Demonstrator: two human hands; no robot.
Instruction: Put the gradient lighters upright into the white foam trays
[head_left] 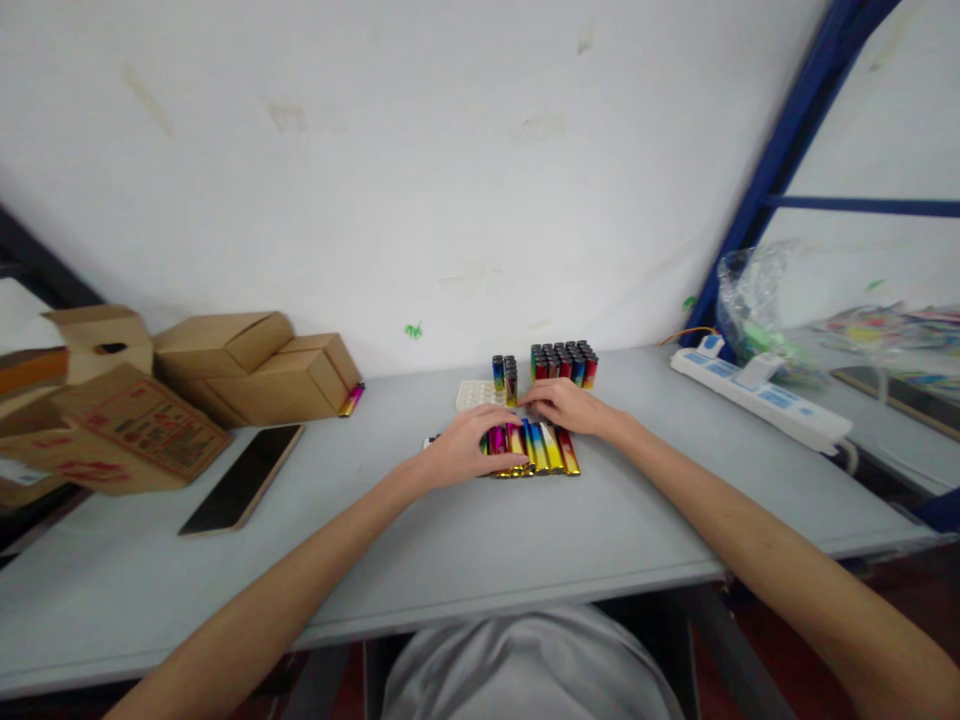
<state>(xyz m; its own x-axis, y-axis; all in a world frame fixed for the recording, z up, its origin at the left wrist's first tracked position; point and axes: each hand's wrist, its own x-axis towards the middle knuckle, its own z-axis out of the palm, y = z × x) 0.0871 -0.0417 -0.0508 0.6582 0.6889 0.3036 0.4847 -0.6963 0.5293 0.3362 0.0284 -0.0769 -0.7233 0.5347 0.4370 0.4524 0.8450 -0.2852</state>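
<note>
Shiny multicoloured tubes [551, 450] with gold ends lie side by side in a row on the table. My left hand [469, 445] arches over the left part of this row, thumb apart from the fingers and no tube clearly gripped. At the far side of the row is my right hand [562, 405], its fingers bent and close together; whatever may be between the fingertips is too small to make out. Just beyond, a few similar dark-topped tubes [511, 385] stand upright by a pale tray with round hollows [472, 395]. A block of upright tubes [564, 365] stands behind my right hand.
On the left are brown cardboard boxes [262, 370], an open printed carton [135, 430] and a dark phone [244, 480]. One tube [351, 400] lies against the boxes. A white power strip [761, 395] and clear plastic wrap [757, 300] are at right. A wall [450, 200] backs the table.
</note>
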